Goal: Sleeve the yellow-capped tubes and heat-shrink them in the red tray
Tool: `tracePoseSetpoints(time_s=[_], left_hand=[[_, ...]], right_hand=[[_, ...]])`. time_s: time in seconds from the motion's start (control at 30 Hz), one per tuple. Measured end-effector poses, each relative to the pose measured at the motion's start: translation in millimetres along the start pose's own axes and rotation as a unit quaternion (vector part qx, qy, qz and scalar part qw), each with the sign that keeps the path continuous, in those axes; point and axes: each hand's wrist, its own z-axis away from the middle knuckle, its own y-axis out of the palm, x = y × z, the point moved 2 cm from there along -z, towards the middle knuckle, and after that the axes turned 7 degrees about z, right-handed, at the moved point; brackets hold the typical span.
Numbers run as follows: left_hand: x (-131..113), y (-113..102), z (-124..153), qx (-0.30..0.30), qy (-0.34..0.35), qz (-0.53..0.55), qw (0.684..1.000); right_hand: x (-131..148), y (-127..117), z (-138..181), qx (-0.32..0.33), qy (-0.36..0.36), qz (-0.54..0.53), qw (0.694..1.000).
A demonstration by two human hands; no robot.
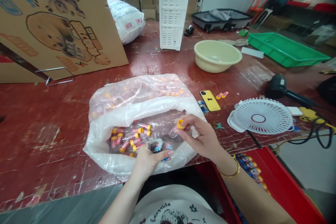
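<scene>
A clear tube (174,131) was pinched near its yellow rim (180,127) by the right hand (201,136) above a bag (97,150) folded back, seemingly for easy reach; packets (156,145) were gripped in the left hand (147,161).

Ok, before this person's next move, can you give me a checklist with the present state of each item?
1. Right hand grips the clear plastic tube with a yellow rim: ok, held between thumb and fingers.
2. Left hand has the small dark printed packet: ok, it appears held over the bag's opening.
3. Translucent white plastic bag is open: ok, its edge is folded back, with pink-filled, yellow-capped clear tubes visible inside.
4. One hand is free: not ok, both are occupied.
5. Held tube is empty: cannot tell, too small.
6. Yellow rectangular phone is clear of the opening: ok, it lies outside the bag.
</scene>
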Motion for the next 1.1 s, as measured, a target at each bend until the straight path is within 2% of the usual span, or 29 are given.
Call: tracePoseSetpoints(time_s=[0.1, 0.2, 0.3, 0.47, 0.57, 0.67, 0.77, 0.93, 1.1], left_hand=[[1.6, -0.1, -0.4, 0.009, -0.005, -0.027, 1.0], [3.5, 1.5, 0.2, 0.023, -0.005, -0.034, 0.999], [5.5, 5.7, 1.5, 0.021, -0.036, 0.044, 0.998], [7.3, 18.1, -1.0, -0.002, -0.119, 0.181, 0.976], [5.9, 23.2, -2.7, -0.012, -0.13, 0.194, 0.972], [3.2, 24.5, -1.5, 0.013, -0.108, 0.17, 0.979], [2.4, 23.2, 1.2, 0.022, -0.093, 0.156, 0.983], [5.5, 23.5, 2.9, 0.018, -0.098, 0.168, 0.981], [5.9, 24.1, 0.9, 0.018, -0.099, 0.155, 0.983]], right_hand=[[-5.7, 6.3, -4.4, 0.038, 0.024, -0.006, 0.999], [-25.0, 14.5, -2.6, 0.072, 0.136, -0.086, 0.984], [-40.2, 23.0, 7.9, 0.097, 0.221, -0.171, 0.955], [-25.5, 40.4, 39.8, 0.159, 0.191, -0.183, 0.951], [-18.0, 49.3, 53.7, 0.108, 0.199, -0.127, 0.966], [-20.2, 53.9, 57.2, 0.042, 0.182, -0.077, 0.979], [-24.1, 57.3, 57.3, 0.043, 0.179, -0.077, 0.98], [-22.5, 60.4, 60.7, 0.042, 0.217, -0.113, 0.969], [-21.4, 64.4, 62.8, 0.04, 0.2, -0.113, 0.972]])
